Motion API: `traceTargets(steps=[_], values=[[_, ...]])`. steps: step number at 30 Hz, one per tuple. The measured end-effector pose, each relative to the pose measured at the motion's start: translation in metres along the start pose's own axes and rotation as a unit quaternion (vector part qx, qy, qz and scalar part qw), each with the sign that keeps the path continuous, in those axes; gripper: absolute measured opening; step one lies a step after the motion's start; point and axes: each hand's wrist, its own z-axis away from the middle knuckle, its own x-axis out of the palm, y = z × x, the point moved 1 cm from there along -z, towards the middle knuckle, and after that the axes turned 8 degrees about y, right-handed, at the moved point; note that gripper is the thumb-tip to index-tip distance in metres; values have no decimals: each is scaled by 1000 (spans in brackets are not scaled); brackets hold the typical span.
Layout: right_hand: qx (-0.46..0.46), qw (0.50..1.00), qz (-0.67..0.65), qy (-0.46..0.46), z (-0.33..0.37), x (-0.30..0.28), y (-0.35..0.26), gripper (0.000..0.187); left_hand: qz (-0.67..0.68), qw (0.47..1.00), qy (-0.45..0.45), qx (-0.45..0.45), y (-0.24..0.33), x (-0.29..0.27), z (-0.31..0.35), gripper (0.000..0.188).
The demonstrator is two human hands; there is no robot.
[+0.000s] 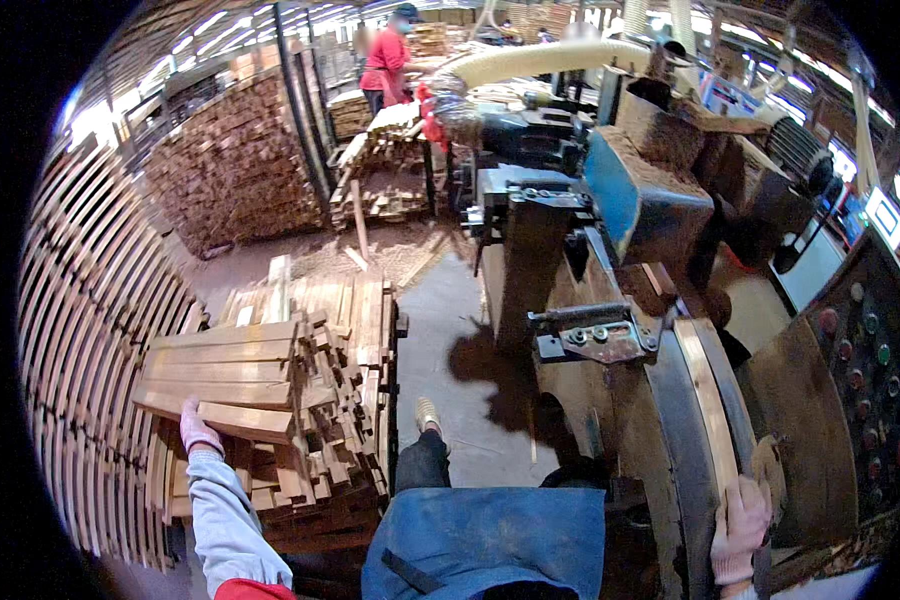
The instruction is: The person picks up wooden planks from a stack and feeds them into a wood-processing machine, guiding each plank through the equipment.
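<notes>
My left hand [199, 430], in a pale glove, closes on the near edge of a wooden board [245, 421] at the front of a stack on the left. Its thumb shows at the edge; the fingers beneath are mostly hidden. Several similar boards [220, 368] lie side by side just beyond it. At the lower right, my right hand [740, 525] is also gloved and closed over the near end of a long, light wooden strip [705, 395]. That strip lies lengthwise on the dark bed of a woodworking machine [660, 425], its far end toward the machine's head.
A metal bracket [595, 335] sits over the machine bed, with a blue hood [605, 190] farther back. A panel of coloured buttons [860, 375] stands at far right. Slatted wood [100, 370] rises at far left. A person in red [388, 60] stands at the back.
</notes>
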Motion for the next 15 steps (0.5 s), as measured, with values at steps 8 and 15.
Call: traceTargets(steps=[8, 15], values=[[-116, 982, -41, 141, -147, 93, 4, 48, 126, 989, 57, 57, 27, 26, 132, 64], [-292, 915, -272, 63, -132, 62, -198, 81, 80, 983, -90, 139, -52, 167, 318, 30]])
